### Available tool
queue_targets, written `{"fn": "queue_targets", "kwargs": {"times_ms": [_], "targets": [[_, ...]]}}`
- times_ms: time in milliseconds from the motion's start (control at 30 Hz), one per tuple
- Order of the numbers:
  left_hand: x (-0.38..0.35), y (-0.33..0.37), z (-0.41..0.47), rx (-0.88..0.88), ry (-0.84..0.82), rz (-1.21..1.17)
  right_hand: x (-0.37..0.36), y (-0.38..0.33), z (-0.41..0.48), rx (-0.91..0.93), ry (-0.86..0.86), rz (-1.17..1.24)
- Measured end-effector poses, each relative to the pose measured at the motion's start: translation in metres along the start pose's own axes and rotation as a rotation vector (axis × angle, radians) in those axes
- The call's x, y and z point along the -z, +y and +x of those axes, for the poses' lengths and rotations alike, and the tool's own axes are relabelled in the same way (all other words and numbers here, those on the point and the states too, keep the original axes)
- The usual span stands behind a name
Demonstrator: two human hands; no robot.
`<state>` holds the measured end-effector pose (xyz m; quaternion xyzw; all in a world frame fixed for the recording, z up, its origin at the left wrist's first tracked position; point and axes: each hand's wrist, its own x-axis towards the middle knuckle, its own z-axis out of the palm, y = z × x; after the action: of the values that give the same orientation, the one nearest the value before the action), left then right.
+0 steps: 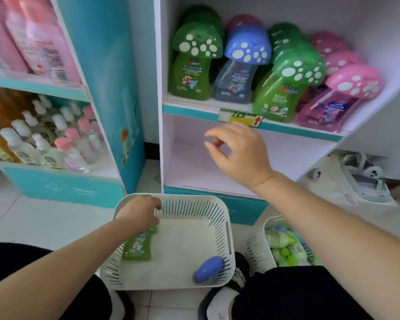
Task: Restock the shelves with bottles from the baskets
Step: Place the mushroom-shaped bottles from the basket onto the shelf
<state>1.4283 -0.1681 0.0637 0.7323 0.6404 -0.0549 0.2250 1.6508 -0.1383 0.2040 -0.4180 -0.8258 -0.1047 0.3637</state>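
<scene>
Two hands busy: left hand (140,213) grips the green bottle (138,247) in the white basket (189,210); right hand (238,155) hangs loose-fingered, empty, before the lower shelf (189,167).

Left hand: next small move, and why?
Probably lift the green bottle out of the white basket: the left hand curls over its cap end, the right hand hovers empty, and the lower shelf has room.

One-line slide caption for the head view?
Left hand holds a green bottle in the white basket; right hand hangs empty before the shelf.
</scene>
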Motion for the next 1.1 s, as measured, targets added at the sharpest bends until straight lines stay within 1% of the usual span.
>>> {"fn": "queue_targets", "kwargs": {"times_ms": [67, 100, 200, 267, 333, 433, 567, 667, 733, 767, 800, 867, 933, 1100], "targets": [[-0.017, -0.012, 0.004, 0.033, -0.052, -0.025, -0.032, -0.011, -0.032, -0.045, -0.176, 0.064], [-0.025, -0.018, 0.005, 0.052, -0.078, -0.042, -0.048, -0.014, -0.049, -0.075, -0.297, 0.091], [-0.052, -0.034, 0.013, 0.110, -0.149, -0.070, -0.091, -0.016, -0.097, -0.221, -0.764, 0.124], [-0.069, -0.043, 0.019, 0.136, -0.208, -0.067, -0.116, -0.012, -0.130, -0.308, -1.060, 0.088], [-0.084, -0.052, 0.027, 0.143, -0.269, -0.042, -0.138, -0.009, -0.161, -0.365, -1.314, 0.033], [-0.104, -0.061, 0.039, 0.165, -0.336, -0.035, -0.163, -0.003, -0.202, -0.360, -1.572, -0.040], [-0.129, -0.068, 0.057, 0.147, -0.379, 0.012, -0.182, 0.002, -0.237, -0.286, -1.794, -0.108], [-0.144, -0.073, 0.070, 0.144, -0.389, 0.069, -0.193, 0.005, -0.253, -0.138, -1.899, -0.150], [-0.152, -0.079, 0.080, 0.155, -0.384, 0.054, -0.197, 0.009, -0.254, -0.080, -1.892, -0.133], [-0.157, -0.082, 0.086, 0.147, -0.372, 0.044, -0.197, 0.012, -0.253, -0.098, -1.873, -0.106], [-0.161, -0.086, 0.091, 0.131, -0.361, 0.047, -0.198, 0.015, -0.253, -0.154, -1.839, -0.075], [-0.171, -0.092, 0.104, 0.106, -0.348, 0.076, -0.200, 0.022, -0.253, -0.323, -1.722, -0.023], [-0.179, -0.096, 0.115, 0.103, -0.346, 0.098, -0.205, 0.030, -0.250, -0.424, -1.612, -0.018], [-0.193, -0.105, 0.132, 0.093, -0.369, 0.097, -0.217, 0.045, -0.248, -0.503, -1.584, 0.026]]}}
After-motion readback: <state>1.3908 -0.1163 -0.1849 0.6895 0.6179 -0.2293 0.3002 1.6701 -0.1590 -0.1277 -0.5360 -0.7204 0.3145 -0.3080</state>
